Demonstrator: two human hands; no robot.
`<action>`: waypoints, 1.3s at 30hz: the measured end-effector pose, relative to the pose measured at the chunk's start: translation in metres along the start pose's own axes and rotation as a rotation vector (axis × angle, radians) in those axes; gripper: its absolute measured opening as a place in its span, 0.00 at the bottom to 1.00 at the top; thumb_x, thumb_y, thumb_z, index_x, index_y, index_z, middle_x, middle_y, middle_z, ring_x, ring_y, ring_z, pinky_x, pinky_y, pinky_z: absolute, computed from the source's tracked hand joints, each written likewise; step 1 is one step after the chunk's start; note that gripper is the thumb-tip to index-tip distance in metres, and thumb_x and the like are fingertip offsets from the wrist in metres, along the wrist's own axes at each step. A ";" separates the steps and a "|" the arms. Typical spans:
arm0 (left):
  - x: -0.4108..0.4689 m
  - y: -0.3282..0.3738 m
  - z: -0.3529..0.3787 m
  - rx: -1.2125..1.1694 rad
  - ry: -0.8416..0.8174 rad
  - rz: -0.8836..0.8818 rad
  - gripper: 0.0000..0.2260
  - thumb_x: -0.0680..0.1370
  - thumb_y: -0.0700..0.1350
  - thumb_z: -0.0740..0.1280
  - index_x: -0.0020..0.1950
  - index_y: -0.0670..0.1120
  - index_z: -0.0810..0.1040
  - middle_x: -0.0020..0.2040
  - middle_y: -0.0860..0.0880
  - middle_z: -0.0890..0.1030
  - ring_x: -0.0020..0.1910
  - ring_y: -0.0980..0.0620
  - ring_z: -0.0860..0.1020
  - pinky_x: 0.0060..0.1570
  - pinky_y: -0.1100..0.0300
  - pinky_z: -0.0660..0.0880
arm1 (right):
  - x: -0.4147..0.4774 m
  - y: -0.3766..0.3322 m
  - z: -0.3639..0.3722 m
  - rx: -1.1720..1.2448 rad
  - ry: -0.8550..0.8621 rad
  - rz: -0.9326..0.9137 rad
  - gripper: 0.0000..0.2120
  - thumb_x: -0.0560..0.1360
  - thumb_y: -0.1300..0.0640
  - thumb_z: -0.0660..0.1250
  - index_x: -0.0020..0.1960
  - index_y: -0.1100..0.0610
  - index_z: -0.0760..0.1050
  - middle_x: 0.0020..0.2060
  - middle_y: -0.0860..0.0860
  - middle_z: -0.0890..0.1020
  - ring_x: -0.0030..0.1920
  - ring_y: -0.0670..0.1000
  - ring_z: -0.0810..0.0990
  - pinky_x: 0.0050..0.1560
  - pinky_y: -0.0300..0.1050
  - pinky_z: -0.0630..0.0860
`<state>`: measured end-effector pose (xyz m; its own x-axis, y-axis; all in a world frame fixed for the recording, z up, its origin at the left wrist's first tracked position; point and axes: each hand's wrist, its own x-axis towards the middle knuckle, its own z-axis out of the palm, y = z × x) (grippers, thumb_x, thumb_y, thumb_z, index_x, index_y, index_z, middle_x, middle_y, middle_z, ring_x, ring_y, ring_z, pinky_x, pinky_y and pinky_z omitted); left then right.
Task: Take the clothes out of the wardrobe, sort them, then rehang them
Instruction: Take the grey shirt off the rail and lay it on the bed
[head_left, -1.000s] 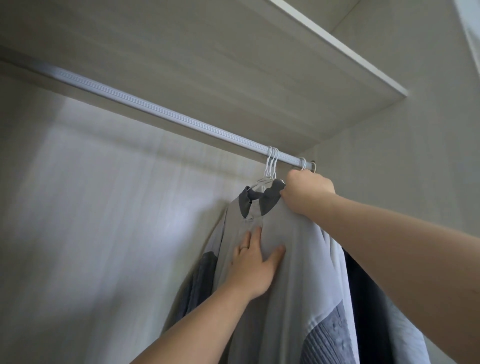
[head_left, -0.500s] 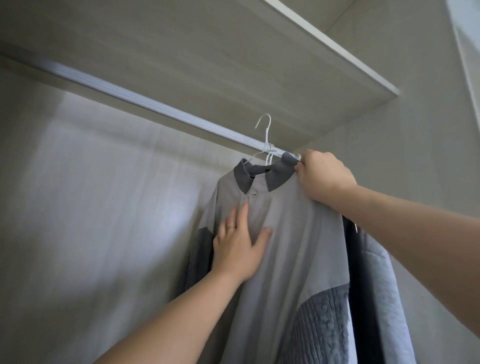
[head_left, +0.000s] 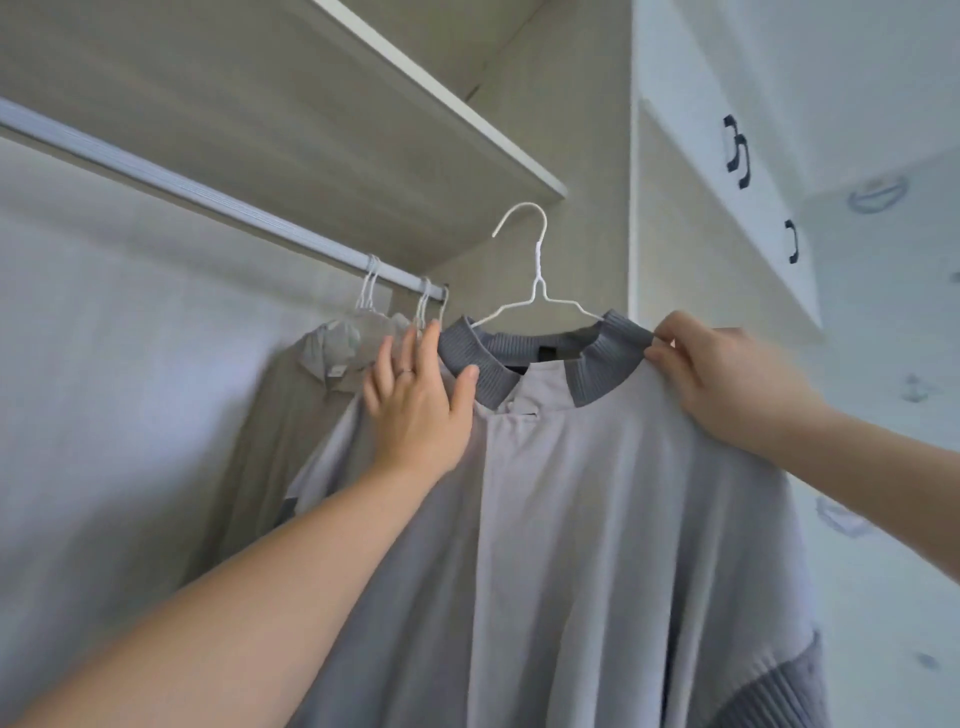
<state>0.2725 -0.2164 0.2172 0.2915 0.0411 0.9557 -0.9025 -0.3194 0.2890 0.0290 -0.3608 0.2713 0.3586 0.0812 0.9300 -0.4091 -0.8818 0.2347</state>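
Note:
A light grey shirt (head_left: 597, 519) with a dark grey ribbed collar hangs on a white wire hanger (head_left: 535, 291), off the rail and in front of the wardrobe. My right hand (head_left: 727, 379) pinches its right shoulder by the collar and carries it. My left hand (head_left: 415, 400) lies flat with fingers spread on the left shoulder, just under the collar. Behind it, a beige-grey garment (head_left: 291, 415) still hangs on the silver rail (head_left: 208, 202) by white hangers.
A wooden shelf (head_left: 363, 130) runs right above the rail. The wardrobe's side panel (head_left: 571, 156) stands to the right. White cupboard doors with dark handles (head_left: 737, 150) are at the upper right, against patterned wallpaper.
The grey shirt's hanger came up off the rail and moved right, out of the wardrobe, with my right hand. My left hand slid up from the chest to the left shoulder.

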 end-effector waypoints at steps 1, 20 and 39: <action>-0.007 0.020 0.005 -0.014 -0.004 0.019 0.25 0.82 0.57 0.57 0.78 0.50 0.61 0.78 0.48 0.65 0.79 0.45 0.54 0.74 0.44 0.51 | -0.015 0.016 -0.016 -0.037 -0.008 0.008 0.14 0.79 0.43 0.53 0.52 0.52 0.69 0.43 0.58 0.81 0.44 0.63 0.79 0.41 0.55 0.76; -0.263 0.457 0.108 -0.812 -0.446 0.385 0.09 0.84 0.48 0.59 0.50 0.44 0.75 0.43 0.47 0.78 0.40 0.45 0.75 0.42 0.50 0.71 | -0.345 0.227 -0.361 -0.670 -0.316 0.463 0.14 0.79 0.42 0.52 0.53 0.50 0.70 0.38 0.56 0.82 0.40 0.62 0.79 0.36 0.48 0.65; -0.588 0.752 0.271 -1.160 -0.909 0.671 0.13 0.84 0.49 0.59 0.55 0.41 0.76 0.50 0.41 0.79 0.50 0.37 0.76 0.47 0.47 0.66 | -0.648 0.314 -0.422 -0.872 -0.555 1.262 0.07 0.79 0.45 0.59 0.47 0.47 0.70 0.32 0.44 0.77 0.33 0.51 0.76 0.32 0.45 0.70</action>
<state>-0.4911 -0.7371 -0.1424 -0.5324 -0.4825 0.6955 -0.5561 0.8188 0.1423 -0.6858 -0.4944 -0.1384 -0.3908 -0.7853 0.4801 -0.9152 0.2759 -0.2938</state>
